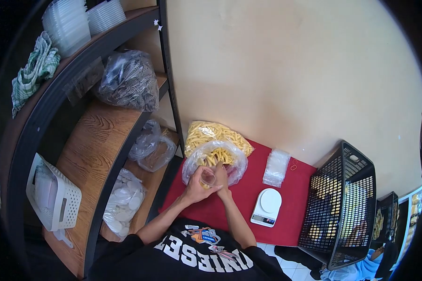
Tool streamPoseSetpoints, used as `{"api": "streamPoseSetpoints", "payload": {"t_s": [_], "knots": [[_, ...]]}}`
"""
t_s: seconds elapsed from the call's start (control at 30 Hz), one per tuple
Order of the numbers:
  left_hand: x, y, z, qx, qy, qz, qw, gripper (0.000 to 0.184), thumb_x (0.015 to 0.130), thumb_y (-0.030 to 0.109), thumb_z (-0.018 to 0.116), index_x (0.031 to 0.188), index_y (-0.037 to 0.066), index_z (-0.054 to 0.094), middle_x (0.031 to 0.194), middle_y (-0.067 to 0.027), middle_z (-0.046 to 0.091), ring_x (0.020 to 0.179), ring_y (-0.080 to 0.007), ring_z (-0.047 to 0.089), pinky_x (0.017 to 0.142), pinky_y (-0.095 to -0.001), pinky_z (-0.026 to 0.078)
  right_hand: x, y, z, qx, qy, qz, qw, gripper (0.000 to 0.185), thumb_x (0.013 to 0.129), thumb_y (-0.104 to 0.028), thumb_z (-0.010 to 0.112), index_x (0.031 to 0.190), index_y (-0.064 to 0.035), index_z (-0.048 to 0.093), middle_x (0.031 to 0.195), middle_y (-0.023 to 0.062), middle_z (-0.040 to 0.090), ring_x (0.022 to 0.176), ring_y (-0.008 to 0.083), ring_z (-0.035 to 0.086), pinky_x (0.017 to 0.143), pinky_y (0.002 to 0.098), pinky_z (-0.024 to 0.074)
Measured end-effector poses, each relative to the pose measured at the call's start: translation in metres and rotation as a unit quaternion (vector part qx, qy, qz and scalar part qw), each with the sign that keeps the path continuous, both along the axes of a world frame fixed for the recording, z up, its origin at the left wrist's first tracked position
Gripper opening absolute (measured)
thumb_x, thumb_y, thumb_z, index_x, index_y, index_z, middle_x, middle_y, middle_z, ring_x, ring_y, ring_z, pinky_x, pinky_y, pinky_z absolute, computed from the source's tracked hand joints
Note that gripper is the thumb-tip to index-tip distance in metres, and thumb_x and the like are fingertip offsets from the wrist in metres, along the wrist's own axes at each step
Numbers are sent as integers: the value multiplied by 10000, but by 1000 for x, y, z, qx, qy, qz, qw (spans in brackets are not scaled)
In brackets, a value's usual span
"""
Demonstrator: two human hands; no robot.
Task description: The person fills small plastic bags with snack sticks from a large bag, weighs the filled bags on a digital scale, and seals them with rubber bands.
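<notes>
My left hand (199, 186) is wrapped round a small clear plastic cup (207, 177) over the red table (199, 210). Beside it, my right hand (221, 178) reaches to the front edge of an open clear bag (239, 164) of yellow stick-shaped snacks (219, 156); its fingers are mostly hidden, and what they hold cannot be made out. A fuller bag of the same snacks (211, 133) lies just behind. To the right are a white digital scale (267, 206) and a stack of clear small bags (276, 167).
Rubber bands (293, 165) lie by the wall. A black crate (337, 206) with packed goods stands at the right. Left, a wooden shelf (86, 150) holds bags and a white basket (56, 192). Part of a person (370, 264) shows at the lower right.
</notes>
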State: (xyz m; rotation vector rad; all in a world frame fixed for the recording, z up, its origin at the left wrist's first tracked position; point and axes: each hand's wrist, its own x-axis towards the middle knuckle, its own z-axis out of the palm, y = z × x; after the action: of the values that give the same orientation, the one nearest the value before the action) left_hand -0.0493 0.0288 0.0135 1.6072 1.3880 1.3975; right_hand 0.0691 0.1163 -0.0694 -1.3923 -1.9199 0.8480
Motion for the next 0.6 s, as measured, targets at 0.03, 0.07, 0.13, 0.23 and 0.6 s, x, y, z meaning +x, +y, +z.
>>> {"api": "streamPoseSetpoints", "payload": {"t_s": [0.03, 0.07, 0.13, 0.23, 0.6], "knots": [[-1, 0, -1, -2, 4, 3, 1000, 595, 734, 278, 924, 1116, 28, 543, 1024, -122, 646, 1002, -263, 652, 909, -388, 509, 1, 1, -4, 39, -15, 49, 998, 292, 937, -134, 585, 1118, 70, 481, 890, 331, 684, 865, 517, 679, 699, 567, 516], [-2, 0, -2, -4, 8, 8, 1000, 604, 727, 292, 927, 1115, 30, 545, 1022, -120, 649, 1005, -273, 651, 915, -395, 503, 2, 2, -8, 42, -13, 52, 998, 292, 937, -134, 585, 1118, 70, 481, 890, 331, 684, 865, 517, 679, 699, 567, 516], [-5, 1, -2, 6, 21, 24, 999, 608, 720, 308, 929, 1107, 34, 550, 1019, -117, 649, 995, -280, 650, 908, -403, 498, 2, 4, -6, -33, -33, -24, 999, 249, 930, -129, 607, 1050, 50, 482, 843, 282, 699, 822, 474, 699, 668, 520, 533], [-10, 3, -6, 17, 45, 53, 997, 613, 704, 338, 931, 1087, 40, 557, 1011, -111, 649, 990, -291, 644, 902, -422, 483, -11, 6, -4, -17, -54, -77, 995, 246, 938, -142, 596, 1032, 47, 470, 816, 273, 697, 771, 462, 701, 646, 527, 530], [-6, 6, -1, 39, 65, 67, 995, 631, 721, 323, 924, 1158, 41, 567, 1088, -115, 624, 1101, -274, 587, 979, -406, 445, -67, 38, -4, -65, 61, -8, 996, 481, 883, -280, 688, 1126, 83, 488, 798, 218, 651, 724, 425, 658, 639, 500, 505]]}}
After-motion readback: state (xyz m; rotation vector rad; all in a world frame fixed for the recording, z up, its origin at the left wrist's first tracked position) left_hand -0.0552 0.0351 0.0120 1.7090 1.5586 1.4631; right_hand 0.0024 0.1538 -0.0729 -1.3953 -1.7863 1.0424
